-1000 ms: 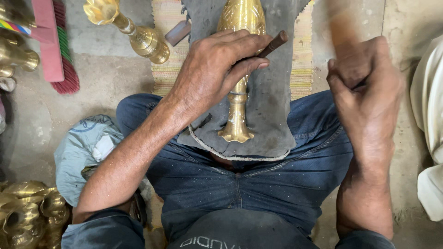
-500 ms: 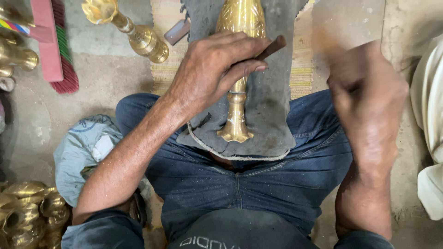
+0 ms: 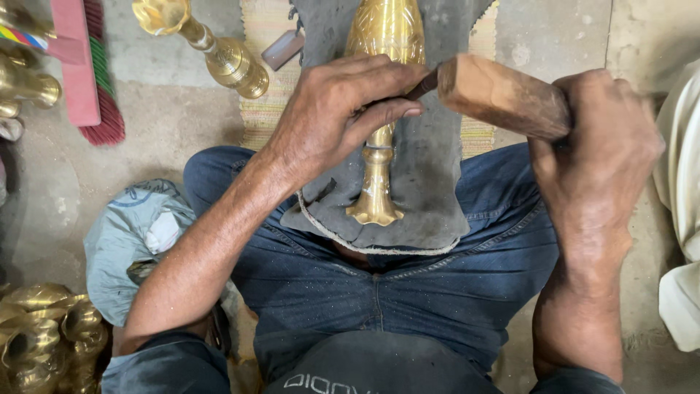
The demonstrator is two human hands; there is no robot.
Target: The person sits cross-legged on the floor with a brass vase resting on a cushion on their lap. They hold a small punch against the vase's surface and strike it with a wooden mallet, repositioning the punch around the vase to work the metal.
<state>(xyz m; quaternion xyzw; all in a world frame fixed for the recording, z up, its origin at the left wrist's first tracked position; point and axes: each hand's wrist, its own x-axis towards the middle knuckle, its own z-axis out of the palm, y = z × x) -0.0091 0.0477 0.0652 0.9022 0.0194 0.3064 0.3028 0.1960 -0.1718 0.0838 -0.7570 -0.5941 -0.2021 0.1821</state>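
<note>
A brass vase (image 3: 383, 109) lies lengthwise on a grey cloth pad (image 3: 430, 182) across my lap, its foot toward me. My left hand (image 3: 339, 109) rests on the vase and pinches a thin dark chisel (image 3: 417, 89) against the metal. My right hand (image 3: 594, 149) grips a wooden mallet (image 3: 499, 95), whose blunt end touches the chisel's outer tip. The chisel's point is hidden under my fingers.
Another brass vase (image 3: 219, 51) lies on the floor at upper left, next to a pink-handled brush (image 3: 87, 73). More brass pieces (image 3: 44, 332) sit at lower left beside a grey bag (image 3: 135, 241). A woven mat (image 3: 262, 102) lies under the work; white cloth (image 3: 682, 219) is at right.
My right hand has swung the mallet down from a raised position onto the end of the chisel. The left hand and vase have stayed in place.
</note>
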